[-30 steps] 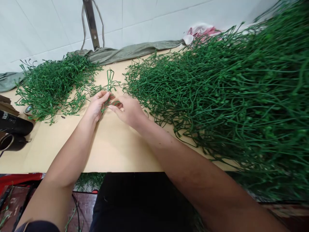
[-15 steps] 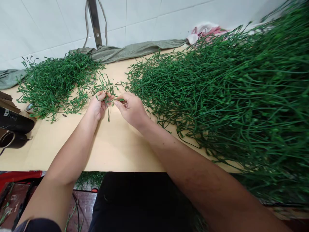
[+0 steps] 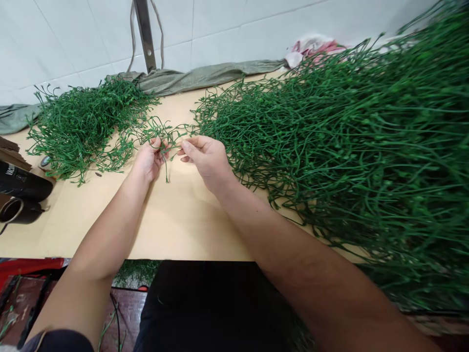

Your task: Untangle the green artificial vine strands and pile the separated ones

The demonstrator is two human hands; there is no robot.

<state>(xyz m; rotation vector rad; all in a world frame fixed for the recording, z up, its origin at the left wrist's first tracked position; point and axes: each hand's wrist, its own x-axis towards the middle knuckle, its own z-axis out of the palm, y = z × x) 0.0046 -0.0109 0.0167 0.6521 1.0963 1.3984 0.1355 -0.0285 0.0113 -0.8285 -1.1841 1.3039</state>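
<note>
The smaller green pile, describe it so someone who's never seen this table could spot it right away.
On the tan table, look to the left, just in front of the crumpled grey cloth. The smaller pile sits there, beyond the black bottle and to the left of the left hand. Unlike the bigger pile, which runs off the picture's right edge, it is a compact tangle.

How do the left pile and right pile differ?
Size: the left pile is small; the right pile is far larger.
Lie: the left pile is tangled in many directions; the right pile runs mostly sideways in long strands.
Extent: the left pile fits within the view; the right pile runs out of it at the right.
Both are green and stringy.
</note>
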